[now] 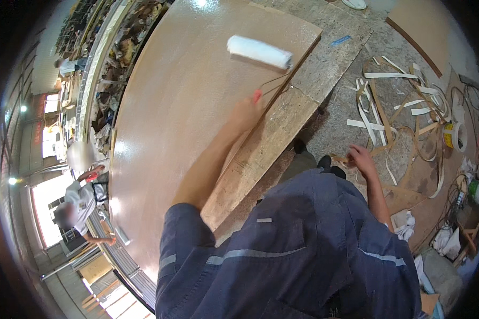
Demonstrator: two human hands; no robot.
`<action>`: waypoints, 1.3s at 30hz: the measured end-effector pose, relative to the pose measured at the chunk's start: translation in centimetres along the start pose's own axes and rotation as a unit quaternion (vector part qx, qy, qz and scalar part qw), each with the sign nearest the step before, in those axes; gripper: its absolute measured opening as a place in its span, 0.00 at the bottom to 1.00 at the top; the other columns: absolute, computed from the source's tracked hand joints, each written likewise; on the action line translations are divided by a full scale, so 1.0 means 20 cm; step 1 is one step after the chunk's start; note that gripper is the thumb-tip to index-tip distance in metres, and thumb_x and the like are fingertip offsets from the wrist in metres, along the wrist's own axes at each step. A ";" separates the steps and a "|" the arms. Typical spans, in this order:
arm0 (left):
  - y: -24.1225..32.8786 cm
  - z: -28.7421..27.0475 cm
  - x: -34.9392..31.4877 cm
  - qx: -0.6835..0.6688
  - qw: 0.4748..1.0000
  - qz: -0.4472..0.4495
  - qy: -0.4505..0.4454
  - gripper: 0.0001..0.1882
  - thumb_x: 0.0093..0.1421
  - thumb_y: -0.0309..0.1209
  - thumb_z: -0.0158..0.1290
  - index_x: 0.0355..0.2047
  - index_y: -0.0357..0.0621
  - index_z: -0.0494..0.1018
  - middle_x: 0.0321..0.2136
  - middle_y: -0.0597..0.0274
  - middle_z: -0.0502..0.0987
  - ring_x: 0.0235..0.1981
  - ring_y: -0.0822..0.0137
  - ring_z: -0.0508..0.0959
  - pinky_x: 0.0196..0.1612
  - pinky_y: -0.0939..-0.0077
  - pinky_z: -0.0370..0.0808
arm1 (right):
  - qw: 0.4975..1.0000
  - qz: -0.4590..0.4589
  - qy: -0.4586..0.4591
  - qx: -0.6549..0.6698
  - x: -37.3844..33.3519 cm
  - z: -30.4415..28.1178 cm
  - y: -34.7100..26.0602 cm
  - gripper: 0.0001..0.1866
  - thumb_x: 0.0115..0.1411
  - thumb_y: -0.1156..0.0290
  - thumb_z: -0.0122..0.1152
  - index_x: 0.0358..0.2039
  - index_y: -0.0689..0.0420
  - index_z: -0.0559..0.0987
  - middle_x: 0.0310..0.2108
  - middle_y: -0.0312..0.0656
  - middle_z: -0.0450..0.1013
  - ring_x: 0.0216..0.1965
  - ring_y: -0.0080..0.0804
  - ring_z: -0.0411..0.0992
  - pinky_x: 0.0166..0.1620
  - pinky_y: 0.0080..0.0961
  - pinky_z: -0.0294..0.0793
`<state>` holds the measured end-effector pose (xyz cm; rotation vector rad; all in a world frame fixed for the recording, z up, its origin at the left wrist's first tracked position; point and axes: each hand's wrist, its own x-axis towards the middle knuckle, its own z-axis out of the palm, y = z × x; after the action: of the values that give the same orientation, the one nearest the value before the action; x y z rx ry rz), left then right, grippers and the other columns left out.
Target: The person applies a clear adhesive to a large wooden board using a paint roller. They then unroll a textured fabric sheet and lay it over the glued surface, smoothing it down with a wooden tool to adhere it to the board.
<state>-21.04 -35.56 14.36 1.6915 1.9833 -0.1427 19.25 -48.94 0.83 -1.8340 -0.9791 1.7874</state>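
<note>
My left hand (246, 112) is closed round the red handle of a paint roller (259, 52). The roller's white sleeve lies over the near right part of a large, glossy, beige-brown panel (170, 90), close to its right edge. From the handle a thin wire frame runs to the sleeve's end. Wet-looking shine shows on the panel's surface. Away from the panel, at my right side above the floor, my right hand (361, 159) hangs with loosely bent fingers somewhat apart and nothing visible in it.
A stained wooden board (271, 143) runs along the panel's near edge, with a blue strip (340, 40) on it. Tangled white and tan strips (378, 101) litter the floor beside a tape roll (454, 136). Two people (82, 204) stand across the panel; another is farther off.
</note>
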 end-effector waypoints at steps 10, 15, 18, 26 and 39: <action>0.56 0.31 0.23 -0.247 0.944 0.218 0.034 0.30 0.69 0.47 0.33 0.33 0.33 0.76 0.31 0.35 0.78 0.33 0.39 0.79 0.41 0.50 0.73 | 0.986 -0.149 -0.028 0.063 0.13 0.53 -1.01 0.26 0.68 0.59 0.44 0.63 0.56 0.63 0.36 0.40 0.73 0.25 0.26 0.73 0.25 0.23 0.75; 0.59 0.24 0.28 -0.343 0.920 0.185 -0.049 0.32 0.68 0.50 0.35 0.27 0.33 0.77 0.23 0.40 0.77 0.31 0.42 0.79 0.40 0.52 0.72 | 0.991 -0.113 -0.001 0.066 0.15 0.52 -1.15 0.27 0.66 0.62 0.44 0.65 0.54 0.61 0.29 0.41 0.73 0.18 0.24 0.68 0.19 0.23 0.69; 0.58 0.25 0.34 -0.358 0.905 0.226 -0.040 0.31 0.68 0.50 0.37 0.26 0.35 0.77 0.21 0.43 0.77 0.29 0.47 0.80 0.37 0.55 0.73 | 0.988 -0.124 0.085 -0.043 0.20 0.47 -1.21 0.28 0.63 0.63 0.47 0.64 0.51 0.63 0.23 0.38 0.71 0.17 0.22 0.66 0.19 0.23 0.66; 0.22 0.48 0.09 -0.345 0.896 0.202 -0.193 0.23 0.65 0.46 0.46 0.37 0.36 0.76 0.32 0.39 0.78 0.35 0.44 0.78 0.40 0.59 0.73 | 0.940 -0.156 0.113 -0.283 0.46 0.04 -1.35 0.25 0.63 0.61 0.48 0.61 0.49 0.70 0.20 0.37 0.69 0.20 0.24 0.67 0.26 0.26 0.68; 0.23 0.58 -0.16 -0.479 0.856 -0.163 0.108 0.18 0.65 0.41 0.49 0.38 0.35 0.75 0.31 0.44 0.79 0.30 0.53 0.79 0.37 0.64 0.73 | 0.846 -0.325 -0.099 -0.410 1.89 0.52 -2.63 0.27 0.66 0.44 0.41 0.53 0.50 0.73 0.12 0.39 0.63 0.09 0.30 0.64 0.16 0.30 0.63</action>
<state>-12.72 -42.23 7.00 0.7342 1.9472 0.8228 -4.08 11.62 10.65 -1.3798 -2.3761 1.1946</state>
